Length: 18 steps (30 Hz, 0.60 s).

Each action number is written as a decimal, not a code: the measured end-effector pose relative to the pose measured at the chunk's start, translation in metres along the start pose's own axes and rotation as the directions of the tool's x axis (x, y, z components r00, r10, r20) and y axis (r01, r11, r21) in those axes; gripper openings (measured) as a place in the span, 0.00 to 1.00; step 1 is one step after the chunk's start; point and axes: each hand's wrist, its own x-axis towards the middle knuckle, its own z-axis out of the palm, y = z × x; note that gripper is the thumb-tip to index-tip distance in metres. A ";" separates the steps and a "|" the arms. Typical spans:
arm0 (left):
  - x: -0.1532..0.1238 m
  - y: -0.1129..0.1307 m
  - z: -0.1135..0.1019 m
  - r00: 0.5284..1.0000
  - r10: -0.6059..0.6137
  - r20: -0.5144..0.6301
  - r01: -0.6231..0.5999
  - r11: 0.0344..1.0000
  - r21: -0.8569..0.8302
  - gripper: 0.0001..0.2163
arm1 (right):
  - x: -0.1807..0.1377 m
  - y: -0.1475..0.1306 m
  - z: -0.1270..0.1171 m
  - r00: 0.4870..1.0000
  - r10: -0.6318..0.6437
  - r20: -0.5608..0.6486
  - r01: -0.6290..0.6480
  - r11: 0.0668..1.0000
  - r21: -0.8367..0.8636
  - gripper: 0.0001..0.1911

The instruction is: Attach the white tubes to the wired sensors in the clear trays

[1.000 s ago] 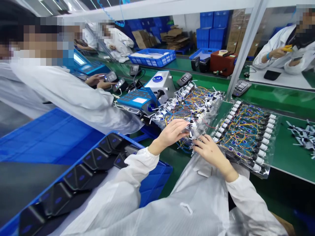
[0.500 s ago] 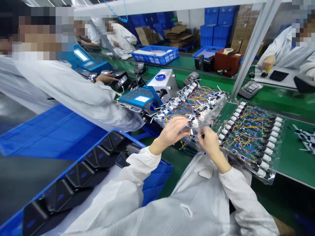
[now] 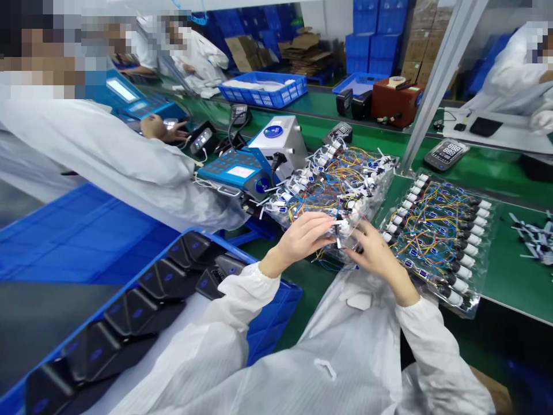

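Observation:
My left hand (image 3: 306,237) is closed, thumb and fingers pinching a small white-and-black part (image 3: 343,226) with short white tube pieces. Close on its right side is my right hand (image 3: 377,248), its thumb and forefinger apart around the part's lower right; whether they touch it I cannot tell. Just beyond both hands lies a clear plastic tray (image 3: 382,199) heaped with coloured wires, tubes and white parts. To the right, a second clear tray (image 3: 473,302) holds rows of white-and-black cylinders joined to wires and small blue boards.
A blue bin (image 3: 294,297) of black housings stands at lower left. Beyond the trays are a blue tester (image 3: 237,170), a silver box (image 3: 280,144) and a display unit (image 3: 447,154). A metal post (image 3: 447,80) rises behind. A co-worker's sleeve (image 3: 129,155) is at left; loose white tubes (image 3: 533,236) lie far right.
My right hand's fingers have spread from a pinch and shifted slightly right. My left hand stays on the small part. At left, the co-worker's hands have moved left.

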 end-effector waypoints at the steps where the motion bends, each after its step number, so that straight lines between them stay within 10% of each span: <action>1: -0.001 0.000 0.000 1.000 -0.005 -0.003 0.005 1.000 0.002 0.28 | -0.008 0.000 -0.001 0.998 0.047 -0.040 -0.044 0.997 0.056 0.31; 8: -0.015 0.006 0.016 0.994 0.040 0.103 -0.047 0.997 0.068 0.25 | -0.081 -0.014 0.006 0.741 0.554 -0.379 -0.407 0.820 0.402 0.10; 18: -0.058 0.030 0.053 0.973 -0.118 0.198 0.049 0.946 0.321 0.29 | -0.112 -0.034 0.044 0.770 0.583 -0.259 -0.501 0.803 0.322 0.13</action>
